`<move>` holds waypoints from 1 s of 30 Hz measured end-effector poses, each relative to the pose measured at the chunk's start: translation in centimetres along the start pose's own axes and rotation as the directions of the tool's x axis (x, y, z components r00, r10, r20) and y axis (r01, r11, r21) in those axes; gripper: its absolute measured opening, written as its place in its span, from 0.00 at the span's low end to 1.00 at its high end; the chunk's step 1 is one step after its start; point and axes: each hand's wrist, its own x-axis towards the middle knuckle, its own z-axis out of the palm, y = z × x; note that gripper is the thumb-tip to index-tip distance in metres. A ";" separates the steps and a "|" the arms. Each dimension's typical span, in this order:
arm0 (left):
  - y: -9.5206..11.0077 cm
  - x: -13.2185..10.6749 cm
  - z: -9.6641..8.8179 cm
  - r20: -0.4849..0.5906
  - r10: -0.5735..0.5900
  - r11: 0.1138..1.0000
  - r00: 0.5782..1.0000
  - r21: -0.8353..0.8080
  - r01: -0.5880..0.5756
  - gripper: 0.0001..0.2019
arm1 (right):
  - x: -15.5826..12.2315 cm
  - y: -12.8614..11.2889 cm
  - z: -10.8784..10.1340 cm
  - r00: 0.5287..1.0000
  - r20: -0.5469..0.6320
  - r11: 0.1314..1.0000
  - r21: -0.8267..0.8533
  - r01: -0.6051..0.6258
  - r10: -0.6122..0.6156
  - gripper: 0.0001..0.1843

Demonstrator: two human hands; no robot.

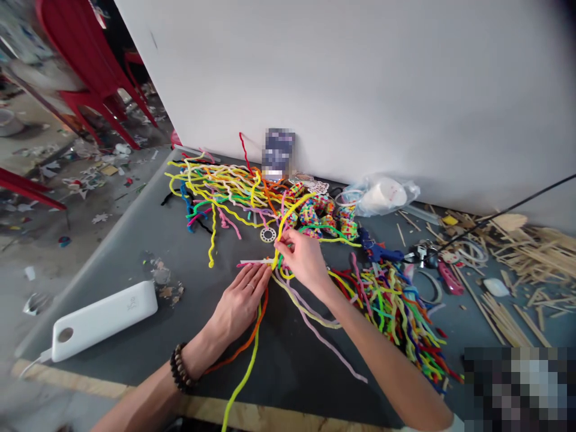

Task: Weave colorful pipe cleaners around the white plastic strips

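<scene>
Forearms (382, 354) enter from the lower edge and converge over the dark table (193, 372), the right one reaching farther out. The right hand (305, 258) pinches a fuzzy yellow stem (285, 219) between thumb and fingers; the stem's long axis runs away from the body, arching rightward at its far end. The left hand (238, 303) lies palm down, fingers straight and together, against a slender white strip (252, 261); its thumb is hidden, so whether it grips cannot be told. Note the crossing: the strip lies left to right, nearer the left hand, and the yellow stem meets its right end roughly crosswise, beside the left fingertips. Just beyond sits a pale perforated ring (261, 234).
</scene>
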 end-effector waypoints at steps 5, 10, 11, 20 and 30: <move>0.2 0.0 -0.1 0.028 -0.015 0.999 0.999 0.032 0.014 0.31 | 1.8 -0.5 -0.8 0.995 0.096 0.993 -0.114 -0.009 0.020 0.07; 0.5 -0.1 0.2 0.056 -0.039 0.997 0.998 0.067 0.036 0.33 | 2.9 -2.1 -2.0 0.982 0.180 0.957 -0.291 0.000 0.055 0.05; 0.6 -0.1 0.2 0.065 -0.040 0.997 0.997 0.073 0.035 0.33 | 3.1 -2.4 -2.1 0.980 0.190 0.949 -0.315 0.003 0.060 0.05; 0.7 0.2 0.6 0.052 -0.084 0.996 0.995 0.041 0.082 0.33 | 4.0 -2.2 -0.6 0.990 0.116 0.894 -0.447 -0.025 0.086 0.09; 0.3 0.3 0.4 -0.001 -0.095 0.993 0.995 -0.063 0.095 0.32 | 0.3 -2.1 1.1 0.997 -0.066 0.879 -0.474 -0.054 0.026 0.16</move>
